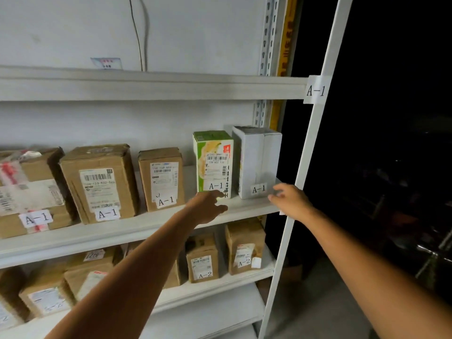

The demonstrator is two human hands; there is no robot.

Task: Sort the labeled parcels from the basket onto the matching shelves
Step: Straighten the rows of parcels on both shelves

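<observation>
Reading the A-1 shelf point(122, 231) from its left end shows three brown parcels in a row: a taped parcel point(31, 192), a large brown box point(100, 182) and a smaller brown box point(162, 178), each turning its A-1 tag to the aisle. Next comes the left hand point(210, 206), empty, its fingers loosely extended at the shelf lip by the foot of the green carton point(214, 163); contact with the carton cannot be confirmed. The white box point(256, 162), judged to be the parcel being seated, stands just beside the green carton at the right end of the same shelf. The right hand point(291, 201) is also empty and loosely spread near the box's lower right corner, and contact there is equally uncertain. The upright tag point(316, 90) reads A-1, so the placement is judged to match. Recommended handling: steady the green carton with the left hand and press the white box low on its side with flat fingers, since a tall, narrow box pushed high may tip. Then bring its front level with the row. No basket is in view. The white box stands upright, long axis vertical, its tagged face pointing out toward the aisle.
</observation>
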